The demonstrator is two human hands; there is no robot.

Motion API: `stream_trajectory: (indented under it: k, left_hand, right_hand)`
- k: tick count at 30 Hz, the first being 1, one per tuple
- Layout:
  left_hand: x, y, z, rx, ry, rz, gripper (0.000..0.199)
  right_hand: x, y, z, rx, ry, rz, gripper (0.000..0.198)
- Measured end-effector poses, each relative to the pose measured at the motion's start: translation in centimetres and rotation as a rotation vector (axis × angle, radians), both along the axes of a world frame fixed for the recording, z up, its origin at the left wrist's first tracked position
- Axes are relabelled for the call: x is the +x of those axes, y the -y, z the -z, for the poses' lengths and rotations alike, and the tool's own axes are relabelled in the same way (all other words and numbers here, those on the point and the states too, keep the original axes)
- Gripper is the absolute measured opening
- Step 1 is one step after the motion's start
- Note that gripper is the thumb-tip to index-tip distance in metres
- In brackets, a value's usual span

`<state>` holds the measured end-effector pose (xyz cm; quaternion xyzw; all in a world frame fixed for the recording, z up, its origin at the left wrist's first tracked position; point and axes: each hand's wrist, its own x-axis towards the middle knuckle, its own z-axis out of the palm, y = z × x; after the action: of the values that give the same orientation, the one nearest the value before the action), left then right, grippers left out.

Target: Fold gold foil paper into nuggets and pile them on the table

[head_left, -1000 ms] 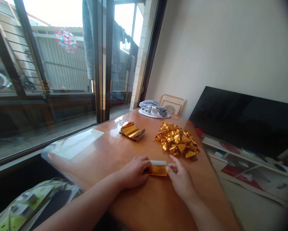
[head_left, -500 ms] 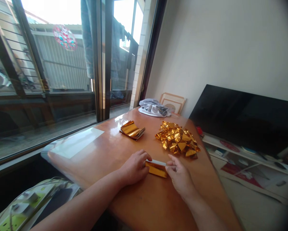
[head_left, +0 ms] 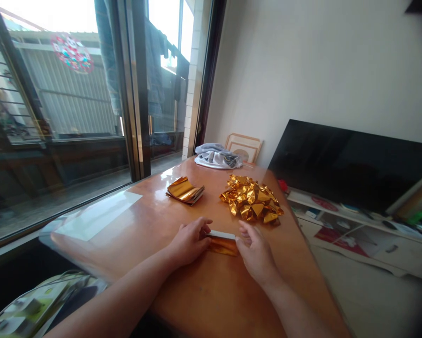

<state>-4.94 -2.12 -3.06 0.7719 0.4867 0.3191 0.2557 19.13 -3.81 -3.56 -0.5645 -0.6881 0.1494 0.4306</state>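
A sheet of gold foil paper (head_left: 223, 247) lies on the brown table in front of me, its far edge folded over to show a whitish strip. My left hand (head_left: 192, 243) pinches the sheet's left end between thumb and fingers. At the right end, my right hand (head_left: 253, 249) grips it the same way, fingers curled. Beyond my left hand rests a stack of gold foil sheets (head_left: 185, 191), slightly curled. Past my right hand is a heap of folded gold foil pieces (head_left: 252, 199), crumpled-looking and shiny.
The brown table (head_left: 196, 300) runs away toward a cloth bundle (head_left: 218, 157) and leaning frames (head_left: 244, 146). A white sheet (head_left: 100, 215) lies at the left edge. A power strip (head_left: 27, 307) sits low at left. A television (head_left: 351, 169) stands on a cabinet at right.
The view has swung slightly right, so everything sits further left. Both hands still hold the foil sheet; its front face looks darker and tilted differently.
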Motion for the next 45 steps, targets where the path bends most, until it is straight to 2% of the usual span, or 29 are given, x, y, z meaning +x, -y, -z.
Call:
stream_trajectory:
  k: [5,10,14,18,23,27,30,33,36,45]
  left_hand:
    - [0.1,-0.2,0.4,0.088,0.055,-0.013,0.047]
    - [0.4,0.3,-0.1,0.055,0.076,0.059,0.043]
    - [0.5,0.6,-0.4,0.019,0.073,0.098,0.044]
    - [0.4,0.7,-0.4,-0.001,0.059,0.118,0.042]
    - [0.5,0.9,-0.5,-0.005,0.022,0.127,0.041]
    - [0.9,1.7,-1.0,0.005,0.003,0.154,0.036]
    - [1.0,2.1,-1.6,0.047,-0.020,0.119,0.032]
    - [0.7,2.3,-2.3,0.106,-0.025,0.073,0.027]
    - [0.4,2.2,-2.6,0.133,-0.055,0.113,0.023]
    - [0.6,2.3,-2.3,0.150,-0.110,0.110,0.020]
  right_hand:
    - [0.2,-0.2,0.3,0.018,-0.020,-0.003,0.048]
    - [0.4,-0.2,0.3,0.020,-0.028,0.016,0.047]
    - [0.3,0.2,-0.6,0.092,0.007,0.018,0.043]
    - [-0.3,1.3,-2.0,0.166,0.065,-0.026,0.026]
    - [-1.5,2.8,-3.2,0.111,0.193,-0.187,0.018]
    - [-1.9,3.3,-3.3,0.034,0.311,-0.254,0.017]
    - [-1.8,3.4,-3.3,-0.019,0.384,-0.294,0.017]
    - [-1.8,3.6,-3.5,-0.048,0.424,-0.307,0.015]
    - [-1.9,3.8,-3.6,-0.035,0.433,-0.314,0.014]
    - [-1.4,3.7,-3.6,0.008,0.428,-0.264,0.016]
